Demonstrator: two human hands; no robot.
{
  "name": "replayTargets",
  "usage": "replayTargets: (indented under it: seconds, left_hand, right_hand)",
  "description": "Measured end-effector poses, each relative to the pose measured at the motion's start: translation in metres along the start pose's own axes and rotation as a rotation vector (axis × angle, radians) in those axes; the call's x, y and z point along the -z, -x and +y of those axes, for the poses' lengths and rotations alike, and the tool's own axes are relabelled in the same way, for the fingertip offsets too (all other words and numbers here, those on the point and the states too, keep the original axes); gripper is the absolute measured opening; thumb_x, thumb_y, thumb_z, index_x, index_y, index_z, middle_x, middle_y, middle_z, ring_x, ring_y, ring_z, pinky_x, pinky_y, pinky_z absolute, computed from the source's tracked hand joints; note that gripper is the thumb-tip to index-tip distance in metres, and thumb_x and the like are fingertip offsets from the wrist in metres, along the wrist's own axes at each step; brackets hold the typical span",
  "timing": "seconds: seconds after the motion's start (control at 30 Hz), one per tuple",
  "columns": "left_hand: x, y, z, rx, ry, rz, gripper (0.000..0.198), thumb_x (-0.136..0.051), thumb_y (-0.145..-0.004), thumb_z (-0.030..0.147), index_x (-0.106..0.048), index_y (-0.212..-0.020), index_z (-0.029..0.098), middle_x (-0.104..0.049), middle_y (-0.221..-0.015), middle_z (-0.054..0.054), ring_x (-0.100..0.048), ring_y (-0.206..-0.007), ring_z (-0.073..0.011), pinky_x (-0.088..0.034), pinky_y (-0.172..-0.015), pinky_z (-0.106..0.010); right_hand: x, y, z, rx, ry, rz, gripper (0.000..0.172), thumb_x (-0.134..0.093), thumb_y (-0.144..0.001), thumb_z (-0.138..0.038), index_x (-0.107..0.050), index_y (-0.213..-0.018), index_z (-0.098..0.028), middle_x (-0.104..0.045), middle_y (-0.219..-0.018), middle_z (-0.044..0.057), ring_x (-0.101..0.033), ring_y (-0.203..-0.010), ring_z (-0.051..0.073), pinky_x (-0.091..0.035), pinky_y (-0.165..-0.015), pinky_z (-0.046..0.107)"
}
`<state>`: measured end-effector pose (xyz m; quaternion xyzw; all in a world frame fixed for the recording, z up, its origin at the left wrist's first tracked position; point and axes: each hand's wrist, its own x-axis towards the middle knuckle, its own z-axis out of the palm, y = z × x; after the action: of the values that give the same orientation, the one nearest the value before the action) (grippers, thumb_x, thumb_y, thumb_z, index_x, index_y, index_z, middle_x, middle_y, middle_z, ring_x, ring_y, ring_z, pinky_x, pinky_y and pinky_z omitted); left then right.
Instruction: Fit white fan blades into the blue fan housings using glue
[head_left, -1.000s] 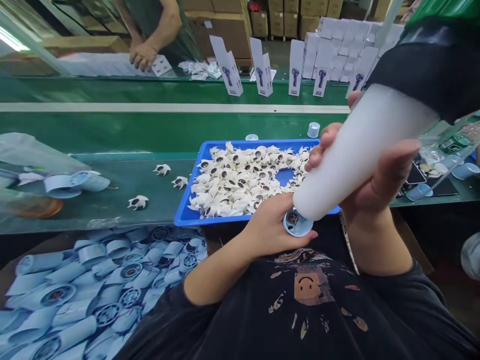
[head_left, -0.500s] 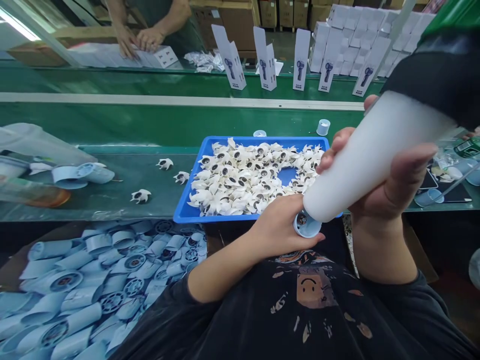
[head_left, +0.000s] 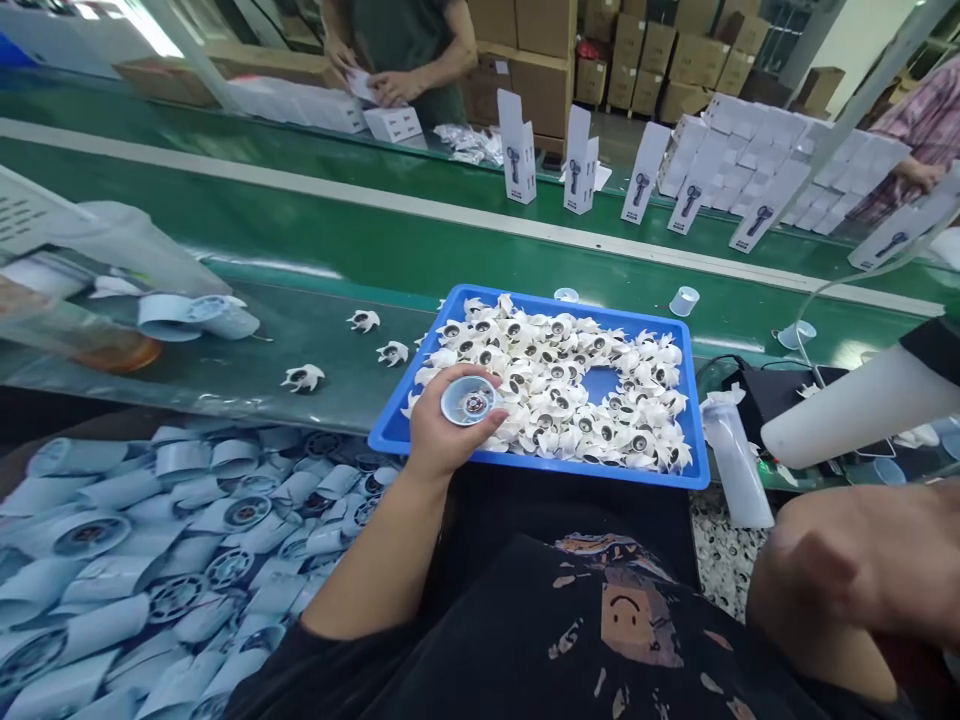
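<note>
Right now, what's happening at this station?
The person's left hand holds a pale blue fan housing, open end up, over the near edge of the blue tray heaped with white impellers. The right hand is low at the right, blurred; a white cylindrical tool hangs above it, grip not visible. More housings fill the bin at lower left. A co-worker handles white boxes across the green conveyor.

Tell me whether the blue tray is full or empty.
Nearly full. White fan blades cover most of the blue tray, with one bare patch right of centre. The left hand holds a round housing over its near-left corner.
</note>
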<state>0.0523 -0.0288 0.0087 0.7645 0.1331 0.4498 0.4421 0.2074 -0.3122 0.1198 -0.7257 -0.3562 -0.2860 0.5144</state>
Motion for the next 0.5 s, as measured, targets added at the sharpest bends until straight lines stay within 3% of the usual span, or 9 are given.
replayTargets:
  seconds: [0.07,0.1,0.13,0.17,0.2,0.33,0.4,0.5]
  left_hand:
    - [-0.002,0.0,0.003,0.015,-0.006,-0.015,0.042,-0.077,-0.069,0.043,-0.059,-0.098,0.019,-0.072,-0.088,-0.004,-0.07,-0.083,-0.0203,-0.055,-0.08,-0.033]
    - [-0.002,0.0,0.004,0.024,-0.016,-0.03,0.041,-0.077,-0.069,0.042,-0.059,-0.098,0.019,-0.072,-0.09,-0.005,-0.069,-0.085,-0.0209,-0.055,-0.082,-0.034]
    - [-0.002,0.0,0.006,0.033,-0.024,-0.048,0.04,-0.076,-0.069,0.042,-0.06,-0.097,0.019,-0.072,-0.092,-0.006,-0.069,-0.088,-0.0216,-0.054,-0.085,-0.035]
    - [-0.001,0.0,0.007,0.042,-0.032,-0.07,0.039,-0.076,-0.07,0.042,-0.06,-0.097,0.02,-0.071,-0.093,-0.006,-0.068,-0.091,-0.0224,-0.054,-0.087,-0.036]
    - [-0.001,0.0,0.008,0.048,-0.038,-0.091,0.038,-0.076,-0.07,0.042,-0.06,-0.096,0.02,-0.071,-0.094,-0.007,-0.068,-0.092,-0.0228,-0.053,-0.088,-0.037]
    - [0.0,0.0,0.012,0.063,-0.013,-0.122,0.037,-0.075,-0.07,0.04,-0.059,-0.096,0.019,-0.071,-0.094,-0.006,-0.067,-0.09,-0.022,-0.053,-0.086,-0.036]
    - [0.0,-0.001,0.014,0.081,0.006,-0.136,0.037,-0.075,-0.069,0.039,-0.059,-0.097,0.019,-0.071,-0.094,-0.006,-0.068,-0.089,-0.0217,-0.054,-0.085,-0.035]
    - [-0.001,-0.003,0.016,0.113,0.03,-0.16,0.039,-0.075,-0.068,0.04,-0.059,-0.097,0.02,-0.071,-0.094,-0.005,-0.067,-0.09,-0.0224,-0.053,-0.086,-0.035]
  right_hand:
    - [-0.025,0.007,-0.007,0.345,0.02,-0.287,0.037,-0.052,-0.087,-0.057,-0.052,-0.122,-0.05,-0.062,-0.116,-0.003,-0.057,-0.113,0.022,-0.047,-0.098,0.044]
    - [-0.042,0.008,-0.006,0.436,0.047,-0.451,0.027,-0.06,-0.087,-0.037,-0.06,-0.113,-0.044,-0.066,-0.106,-0.004,-0.062,-0.102,0.019,-0.05,-0.095,0.039]
    - [-0.061,0.007,-0.003,0.485,0.18,-0.726,0.022,-0.055,-0.09,-0.026,-0.063,-0.108,-0.034,-0.068,-0.105,-0.001,-0.062,-0.1,0.018,-0.05,-0.092,0.037]
    - [-0.082,0.005,0.002,0.414,0.403,-1.021,0.025,-0.048,-0.094,-0.021,-0.063,-0.112,-0.028,-0.066,-0.114,0.003,-0.06,-0.106,0.02,-0.049,-0.093,0.038]
    - [-0.102,0.002,0.009,0.372,0.485,-1.144,0.027,-0.047,-0.094,-0.018,-0.064,-0.114,-0.022,-0.065,-0.118,0.007,-0.06,-0.107,0.022,-0.049,-0.092,0.04]
    - [-0.165,-0.01,0.034,0.375,0.579,-1.432,0.013,-0.056,-0.092,-0.018,-0.067,-0.098,-0.017,-0.066,-0.106,0.006,-0.063,-0.096,0.019,-0.052,-0.083,0.035]
    - [-0.178,-0.011,0.039,0.394,0.626,-1.502,0.015,-0.059,-0.093,-0.024,-0.064,-0.104,-0.015,-0.064,-0.109,0.006,-0.062,-0.094,0.017,-0.053,-0.083,0.036]
    - [-0.179,-0.01,0.041,0.433,0.693,-1.53,0.022,-0.058,-0.095,-0.03,-0.061,-0.11,-0.014,-0.062,-0.111,0.007,-0.062,-0.096,0.018,-0.054,-0.085,0.038]
